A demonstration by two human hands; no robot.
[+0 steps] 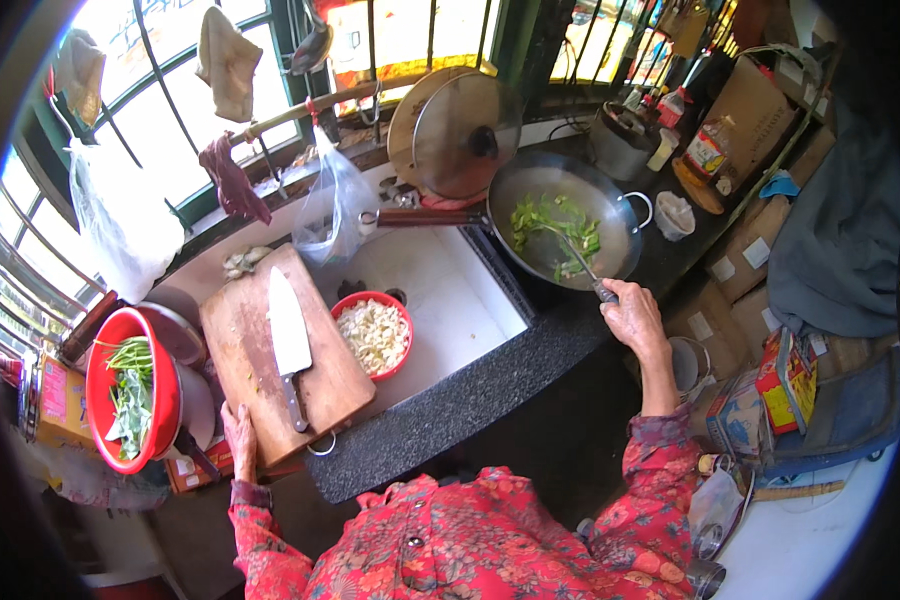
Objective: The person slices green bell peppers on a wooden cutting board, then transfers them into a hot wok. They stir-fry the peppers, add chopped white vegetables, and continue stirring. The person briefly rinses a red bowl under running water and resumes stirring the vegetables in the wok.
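Observation:
My right hand is closed around the handle of a spatula. The spatula's far end is in a dark wok, among chopped green vegetables. My left hand lies with its fingers stretched along the lower left edge of a wooden cutting board, touching it. A kitchen knife with a wide blade rests on the board, its handle toward me. Beside the board, a red bowl of pale chopped food stands in the white sink.
At the left, a red basin holds leafy greens. Behind the wok's long handle lean a glass lid and a round board. A clear plastic bag hangs over the sink. Cardboard boxes stand at the right. Dark granite counter edges the front.

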